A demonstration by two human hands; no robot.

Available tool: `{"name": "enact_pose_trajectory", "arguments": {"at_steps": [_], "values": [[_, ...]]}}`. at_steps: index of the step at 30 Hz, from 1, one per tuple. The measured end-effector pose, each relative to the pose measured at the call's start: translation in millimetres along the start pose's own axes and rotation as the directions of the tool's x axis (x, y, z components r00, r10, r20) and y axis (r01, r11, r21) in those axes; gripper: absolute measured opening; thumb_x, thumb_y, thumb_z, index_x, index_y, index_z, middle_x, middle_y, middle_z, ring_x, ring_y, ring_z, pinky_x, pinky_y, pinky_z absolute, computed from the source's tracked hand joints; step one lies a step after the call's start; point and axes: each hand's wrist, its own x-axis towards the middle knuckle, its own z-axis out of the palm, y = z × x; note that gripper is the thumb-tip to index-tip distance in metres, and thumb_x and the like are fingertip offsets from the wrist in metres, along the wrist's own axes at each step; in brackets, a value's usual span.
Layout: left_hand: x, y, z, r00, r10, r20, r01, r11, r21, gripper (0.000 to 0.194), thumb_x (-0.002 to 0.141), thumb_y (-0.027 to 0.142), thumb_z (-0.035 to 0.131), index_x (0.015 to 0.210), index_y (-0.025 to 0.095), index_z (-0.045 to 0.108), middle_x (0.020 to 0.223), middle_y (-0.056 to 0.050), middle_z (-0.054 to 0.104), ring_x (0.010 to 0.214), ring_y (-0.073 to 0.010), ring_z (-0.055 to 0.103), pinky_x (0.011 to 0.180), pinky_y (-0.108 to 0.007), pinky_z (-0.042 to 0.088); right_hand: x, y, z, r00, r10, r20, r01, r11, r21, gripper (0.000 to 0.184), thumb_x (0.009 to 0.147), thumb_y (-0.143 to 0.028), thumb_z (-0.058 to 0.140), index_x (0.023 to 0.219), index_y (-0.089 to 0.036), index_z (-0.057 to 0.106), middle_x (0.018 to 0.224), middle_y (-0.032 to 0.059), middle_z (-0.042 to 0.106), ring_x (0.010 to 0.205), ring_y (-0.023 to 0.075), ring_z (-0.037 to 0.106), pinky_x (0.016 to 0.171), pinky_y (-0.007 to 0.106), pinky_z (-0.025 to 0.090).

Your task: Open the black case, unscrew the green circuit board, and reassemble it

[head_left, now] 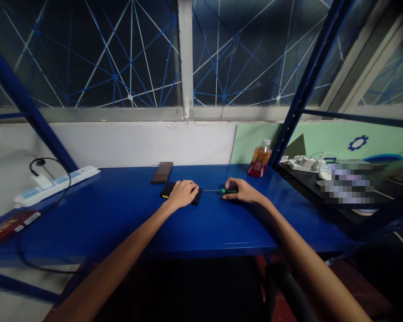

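My right hand [239, 191] pinches the green and black handle of a screwdriver [223, 191] lying level just over the blue table. Its thin metal shaft points left, and the tip meets or nearly meets the right edge of a flat black case [195, 200]. Over the top of that case lies my left hand [182, 193], fingers bent and gripping it. A bit of yellow shows at the case's left side. The hand hides most of the case, so its exact kind is unclear.
Behind the case lies a phone [162, 172]. A drink bottle [260, 158] stands at the back right. On the left are a white power strip [58, 185] with a black cable and a red box [13, 226]. Blue posts [293, 103] rise at both sides.
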Motion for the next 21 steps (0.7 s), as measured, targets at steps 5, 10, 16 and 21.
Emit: {"name": "enact_pose_trajectory", "arguments": {"at_steps": [5, 10, 16, 21], "values": [[-0.3, 1.3, -0.6, 1.000, -0.019, 0.000, 0.019, 1.000, 0.007, 0.041, 0.097, 0.036, 0.032, 0.103, 0.022, 0.070, 0.116, -0.006, 0.067, 0.106, -0.0238, 0.059, 0.090, -0.038, 0.042, -1.1, 2.5, -1.1, 0.994, 0.077, 0.081, -0.082, 0.994, 0.071, 0.037, 0.072, -0.052, 0.066, 0.083, -0.017, 0.059, 0.067, 0.0010, 0.062, 0.047, 0.0104, 0.048, 0.047, 0.024, 0.036], [-0.3, 2.7, -2.4, 1.000, -0.017, 0.007, 0.017, 1.000, 0.008, 0.042, 0.097, 0.036, 0.032, 0.103, 0.021, 0.070, 0.115, -0.006, 0.067, 0.106, -0.0239, 0.059, 0.091, -0.038, 0.042, -2.0, -4.9, -3.8, 1.000, -0.015, 0.020, 0.017, 0.994, -0.108, 0.040, 0.081, -0.055, 0.056, 0.075, -0.018, 0.067, 0.067, 0.0019, 0.061, 0.055, 0.0122, 0.048, 0.052, 0.026, 0.033], [0.1, 1.5, -0.1, 1.000, -0.016, -0.005, 0.016, 1.000, 0.020, 0.041, 0.097, 0.036, 0.032, 0.102, 0.022, 0.070, 0.116, -0.006, 0.066, 0.107, -0.0243, 0.059, 0.091, -0.039, 0.042, -1.9, -10.5, -2.5, 1.000, -0.003, 0.026, 0.007, 0.987, -0.159, 0.043, 0.083, -0.057, 0.051, 0.071, -0.018, 0.064, 0.062, 0.0012, 0.056, 0.056, 0.0129, 0.045, 0.054, 0.027, 0.033], [-0.4, 0.4, 0.4, 1.000, -0.008, -0.006, 0.008, 1.000, 0.018, 0.041, 0.098, 0.037, 0.032, 0.103, 0.022, 0.070, 0.116, -0.006, 0.066, 0.107, -0.0244, 0.059, 0.090, -0.039, 0.042, -0.7, -1.7, -1.2, 1.000, -0.018, 0.004, 0.019, 0.993, -0.118, 0.040, 0.064, -0.048, 0.075, 0.088, -0.020, 0.059, 0.075, -0.0005, 0.059, 0.062, 0.0132, 0.048, 0.057, 0.025, 0.036]]}}
